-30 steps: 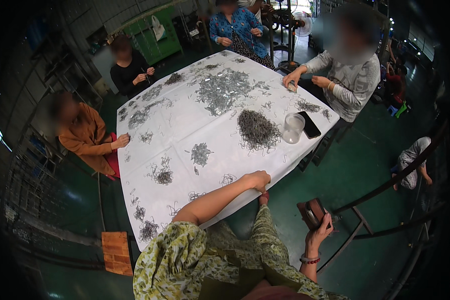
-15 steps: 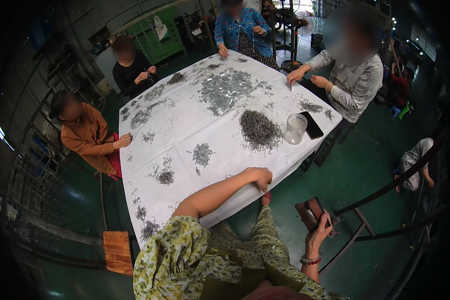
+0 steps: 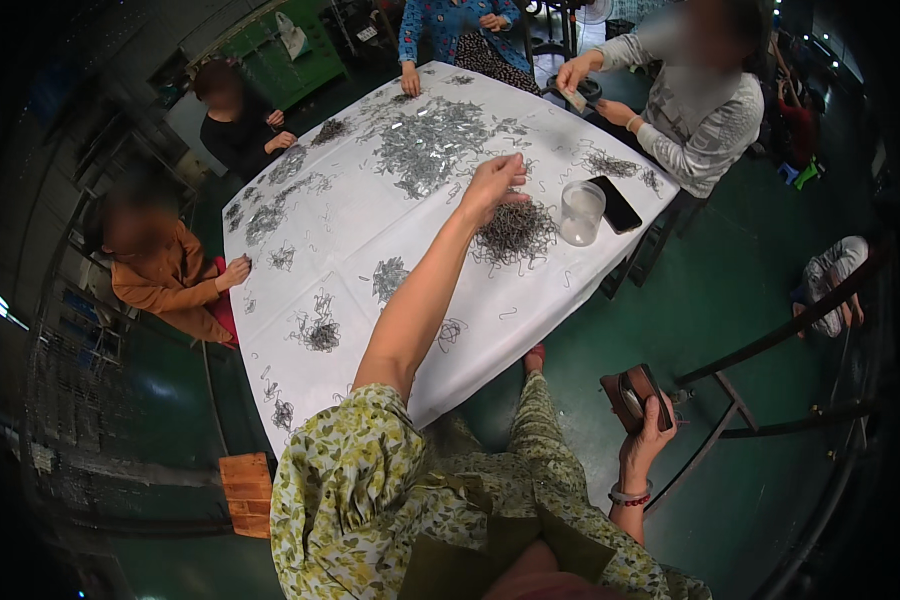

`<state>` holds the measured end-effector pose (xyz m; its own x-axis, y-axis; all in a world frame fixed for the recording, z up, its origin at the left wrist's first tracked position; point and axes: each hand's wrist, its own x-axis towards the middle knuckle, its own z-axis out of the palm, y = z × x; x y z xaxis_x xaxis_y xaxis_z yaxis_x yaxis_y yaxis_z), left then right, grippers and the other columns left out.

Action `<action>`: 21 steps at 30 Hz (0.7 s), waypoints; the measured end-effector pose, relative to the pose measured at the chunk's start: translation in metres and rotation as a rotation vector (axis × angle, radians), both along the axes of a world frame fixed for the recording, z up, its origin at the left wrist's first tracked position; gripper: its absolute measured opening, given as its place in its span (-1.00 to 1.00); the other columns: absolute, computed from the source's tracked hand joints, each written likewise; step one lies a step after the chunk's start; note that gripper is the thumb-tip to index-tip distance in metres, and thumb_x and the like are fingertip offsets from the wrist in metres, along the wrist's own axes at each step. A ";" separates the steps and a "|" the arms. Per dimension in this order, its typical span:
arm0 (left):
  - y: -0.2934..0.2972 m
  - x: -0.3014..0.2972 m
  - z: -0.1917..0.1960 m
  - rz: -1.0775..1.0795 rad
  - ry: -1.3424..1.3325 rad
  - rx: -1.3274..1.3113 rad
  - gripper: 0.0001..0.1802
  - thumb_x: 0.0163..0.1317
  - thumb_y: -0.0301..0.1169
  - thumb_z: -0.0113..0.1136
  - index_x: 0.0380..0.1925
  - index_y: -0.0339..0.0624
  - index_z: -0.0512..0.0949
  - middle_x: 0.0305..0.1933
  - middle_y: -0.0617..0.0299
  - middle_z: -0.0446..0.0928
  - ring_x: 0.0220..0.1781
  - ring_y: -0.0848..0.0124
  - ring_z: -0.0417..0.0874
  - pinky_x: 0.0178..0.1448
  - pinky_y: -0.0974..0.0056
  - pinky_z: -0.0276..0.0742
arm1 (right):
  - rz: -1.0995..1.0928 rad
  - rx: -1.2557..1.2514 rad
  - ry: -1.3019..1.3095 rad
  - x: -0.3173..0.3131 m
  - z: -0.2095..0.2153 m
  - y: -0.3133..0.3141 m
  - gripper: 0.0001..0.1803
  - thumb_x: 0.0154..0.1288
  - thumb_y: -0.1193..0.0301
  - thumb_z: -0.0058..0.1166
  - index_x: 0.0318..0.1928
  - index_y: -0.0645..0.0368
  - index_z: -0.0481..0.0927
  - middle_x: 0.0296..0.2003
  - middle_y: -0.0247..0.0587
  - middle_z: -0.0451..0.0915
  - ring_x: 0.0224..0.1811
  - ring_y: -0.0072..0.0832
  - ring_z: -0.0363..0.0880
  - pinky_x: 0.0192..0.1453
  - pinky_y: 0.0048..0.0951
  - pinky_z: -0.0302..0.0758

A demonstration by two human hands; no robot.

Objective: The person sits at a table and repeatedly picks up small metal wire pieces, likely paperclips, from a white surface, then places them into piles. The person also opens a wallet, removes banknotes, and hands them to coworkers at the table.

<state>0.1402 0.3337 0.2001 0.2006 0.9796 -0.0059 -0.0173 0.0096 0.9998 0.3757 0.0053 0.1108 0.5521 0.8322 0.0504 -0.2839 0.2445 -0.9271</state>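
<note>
My left arm stretches over the white-covered table (image 3: 370,235). My left hand (image 3: 495,187) hovers at the far edge of a heap of dark bent wire hooks (image 3: 515,235), its fingers held out and nothing visible in them. Beyond it spreads a wide heap of small grey, shiny flat pieces (image 3: 425,150). Off the table at the lower right, my right hand (image 3: 653,425) grips a brown wallet (image 3: 627,398), which appears to gape at the top.
A clear round container (image 3: 582,212) and a black phone (image 3: 617,203) lie right of the hooks. Smaller heaps (image 3: 320,335) dot the table. Several people sit or stand around it; one holds a flat slip (image 3: 575,98). Metal rails (image 3: 770,360) cross at right; a wooden stool (image 3: 245,495) stands left.
My left hand has moved from the table's near edge out across it to the hook heap. The wallet stays in my right hand. The person at the far right has raised their hands with a slip.
</note>
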 end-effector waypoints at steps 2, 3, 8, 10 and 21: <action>0.015 0.016 0.010 -0.030 -0.056 -0.057 -0.15 0.26 0.04 0.01 0.28 -0.41 0.01 0.24 -0.31 0.14 0.27 -0.02 0.24 0.03 0.04 0.58 | -0.044 -0.014 -0.033 0.009 -0.015 0.003 -0.68 0.24 0.30 0.14 -0.17 0.36 0.58 -0.31 -0.21 0.59 -0.28 -0.51 0.54 -0.12 -0.47 0.48; 0.020 0.028 0.013 -0.036 -0.098 -0.096 -0.11 0.24 0.06 0.02 0.30 -0.40 -0.04 0.26 -0.35 0.08 0.29 -0.07 0.19 0.04 0.00 0.57 | -0.043 -0.039 -0.016 0.009 -0.013 0.000 -0.69 0.23 0.31 0.15 -0.18 0.34 0.60 -0.30 -0.24 0.59 -0.22 -0.54 0.50 -0.02 -0.52 0.37; 0.067 0.062 0.012 -0.057 -0.299 -0.164 0.01 0.17 0.02 0.14 0.34 -0.35 -0.20 0.32 -0.50 -0.19 0.37 -0.32 -0.11 0.07 -0.16 0.50 | -0.057 -0.090 0.005 0.015 -0.025 -0.008 -0.70 0.23 0.32 0.15 -0.18 0.35 0.59 -0.30 -0.25 0.59 -0.25 -0.54 0.51 -0.05 -0.51 0.40; 0.081 0.072 0.016 0.001 -0.419 -0.198 -0.05 0.20 -0.09 0.15 0.32 -0.36 -0.20 0.30 -0.53 -0.20 0.31 -0.37 0.01 0.05 -0.16 0.53 | -0.086 -0.098 0.023 0.018 -0.023 -0.006 -0.70 0.24 0.33 0.14 -0.18 0.35 0.59 -0.30 -0.25 0.58 -0.26 -0.54 0.52 -0.07 -0.52 0.41; 0.113 0.068 -0.001 0.041 -0.501 -0.252 -0.33 0.25 -0.39 0.10 0.16 -0.60 0.01 0.14 -0.49 0.12 0.11 -0.23 0.38 0.03 -0.04 0.62 | -0.107 -0.094 -0.030 0.042 -0.013 0.015 -0.72 0.24 0.34 0.13 -0.20 0.36 0.59 -0.31 -0.25 0.59 -0.27 -0.55 0.51 -0.08 -0.51 0.42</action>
<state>0.2084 0.4467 0.1988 0.2013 0.9672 -0.1548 -0.4950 0.2368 0.8360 0.4181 0.0198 0.0980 0.6373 0.7706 -0.0073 -0.2330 0.1837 -0.9550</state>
